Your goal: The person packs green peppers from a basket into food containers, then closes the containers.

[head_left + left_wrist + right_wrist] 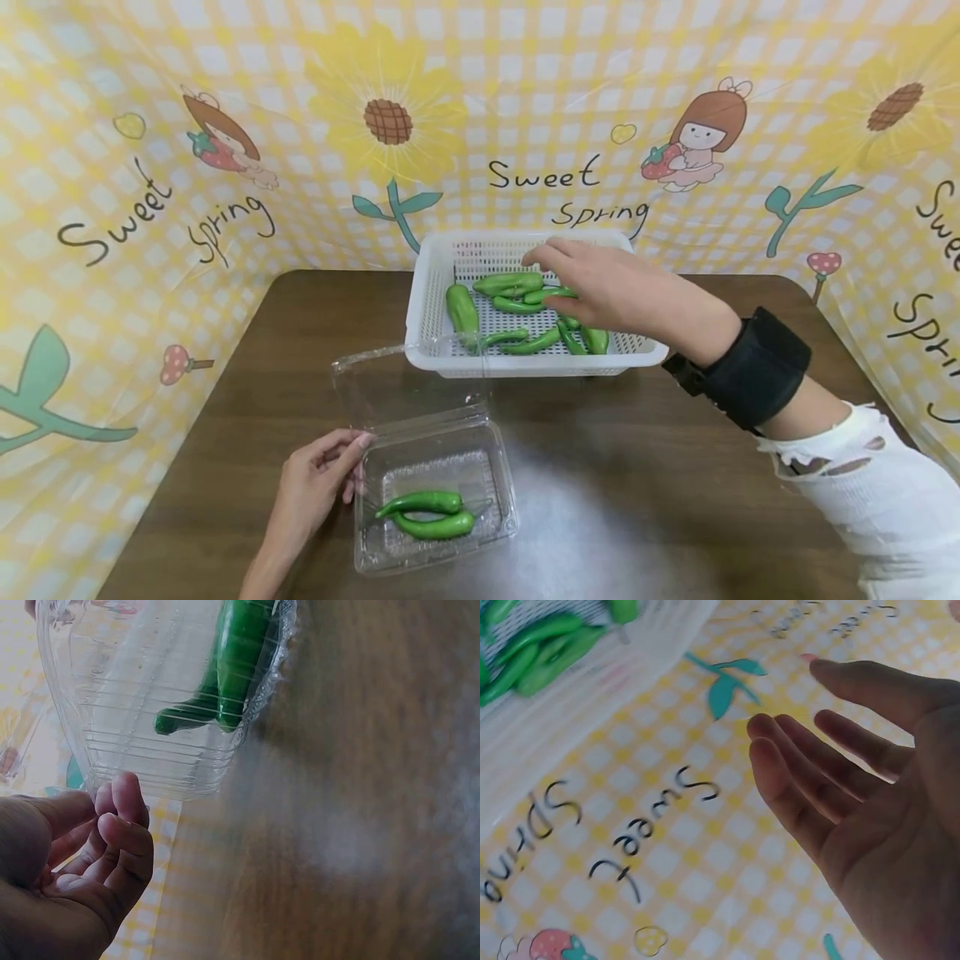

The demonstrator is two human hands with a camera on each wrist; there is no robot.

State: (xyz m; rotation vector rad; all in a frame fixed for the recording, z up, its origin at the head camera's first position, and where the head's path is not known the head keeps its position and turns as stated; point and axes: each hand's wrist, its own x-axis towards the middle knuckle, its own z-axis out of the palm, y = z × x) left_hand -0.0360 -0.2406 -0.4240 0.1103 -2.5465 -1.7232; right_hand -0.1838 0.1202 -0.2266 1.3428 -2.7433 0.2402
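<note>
A white slotted basket [431, 275] at the back of the table holds several green peppers [508, 284]. My right hand [592, 283] hovers over them with fingers loosely extended and holds nothing; the right wrist view shows its empty palm [870, 810]. A clear plastic clamshell box [435, 492] lies open near the front with two green peppers [431, 512] in its tray. My left hand [322, 479] rests at the box's left edge, fingers loosely curled beside the clear wall [150, 742], with no grip on it that I can see.
The brown table [637, 500] is fenced by a yellow checked sheet printed with sunflowers [386, 117]. The clamshell's clear lid [405, 383] stands up just in front of the basket.
</note>
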